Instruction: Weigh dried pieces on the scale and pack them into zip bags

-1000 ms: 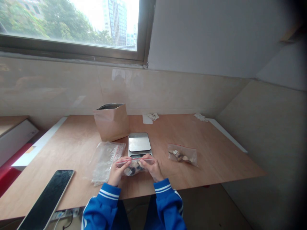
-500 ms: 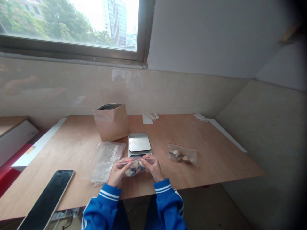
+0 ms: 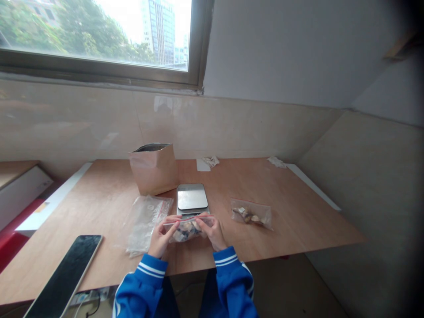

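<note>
Both my hands pinch the red-lined top edge of a clear zip bag point(image 3: 186, 232) that has several small light and dark stone-like pieces in it. My left hand point(image 3: 162, 236) grips the left part of the zip, and my right hand point(image 3: 212, 232) grips the right part, thumbs toward me. Just beyond the bag lies a kitchen scale point(image 3: 192, 196) with a bare metal plate; its display is partly hidden by the hands and bag. A stack of flat clear zip bags point(image 3: 145, 225) rests left of my left hand.
A second filled zip bag point(image 3: 251, 213) lies to the right. Behind the flat bags stands an open brown paper pouch point(image 3: 155, 170). A large phone or tablet point(image 3: 68, 274) lies at the table's left front. White paper point(image 3: 203, 165) and a crumpled tissue point(image 3: 277, 162) are along the back edge.
My left hand has shifted slightly left along the zip, and its fingers have moved a little. The bag's top edge looks straighter, and more of its contents show.
</note>
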### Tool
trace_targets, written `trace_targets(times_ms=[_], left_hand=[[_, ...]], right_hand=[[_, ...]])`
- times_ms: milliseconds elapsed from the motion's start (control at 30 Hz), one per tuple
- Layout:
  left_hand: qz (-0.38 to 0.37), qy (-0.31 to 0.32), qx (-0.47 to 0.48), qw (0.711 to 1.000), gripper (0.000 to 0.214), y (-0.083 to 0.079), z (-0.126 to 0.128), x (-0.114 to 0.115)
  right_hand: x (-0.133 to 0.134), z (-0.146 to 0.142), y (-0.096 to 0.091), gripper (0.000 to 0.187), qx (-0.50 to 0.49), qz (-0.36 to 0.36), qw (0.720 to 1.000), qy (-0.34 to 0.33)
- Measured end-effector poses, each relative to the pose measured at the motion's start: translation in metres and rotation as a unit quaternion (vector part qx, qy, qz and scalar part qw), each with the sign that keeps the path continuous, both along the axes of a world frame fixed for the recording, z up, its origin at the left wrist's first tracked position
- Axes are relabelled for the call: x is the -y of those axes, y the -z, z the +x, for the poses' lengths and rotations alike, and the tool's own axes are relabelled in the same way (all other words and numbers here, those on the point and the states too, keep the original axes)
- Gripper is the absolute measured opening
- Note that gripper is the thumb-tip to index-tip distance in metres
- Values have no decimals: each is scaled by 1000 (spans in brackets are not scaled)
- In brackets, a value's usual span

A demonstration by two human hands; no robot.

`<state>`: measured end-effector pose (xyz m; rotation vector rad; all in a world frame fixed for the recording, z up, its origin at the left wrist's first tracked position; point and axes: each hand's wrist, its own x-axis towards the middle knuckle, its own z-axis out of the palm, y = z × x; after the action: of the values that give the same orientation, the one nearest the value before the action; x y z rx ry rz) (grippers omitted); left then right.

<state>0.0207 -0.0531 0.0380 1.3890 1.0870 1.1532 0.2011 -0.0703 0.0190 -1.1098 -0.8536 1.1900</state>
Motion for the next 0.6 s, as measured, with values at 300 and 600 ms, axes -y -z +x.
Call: trace_targets(times_ms=[300, 600], left_hand=[[44, -40, -28, 998, 24, 10, 0, -1], [80, -85, -44, 992, 20, 14, 5, 0]], right_hand=[[0, 1, -1, 28, 12, 12, 1000, -24], [-3, 1, 7, 29, 34, 27, 999, -17]])
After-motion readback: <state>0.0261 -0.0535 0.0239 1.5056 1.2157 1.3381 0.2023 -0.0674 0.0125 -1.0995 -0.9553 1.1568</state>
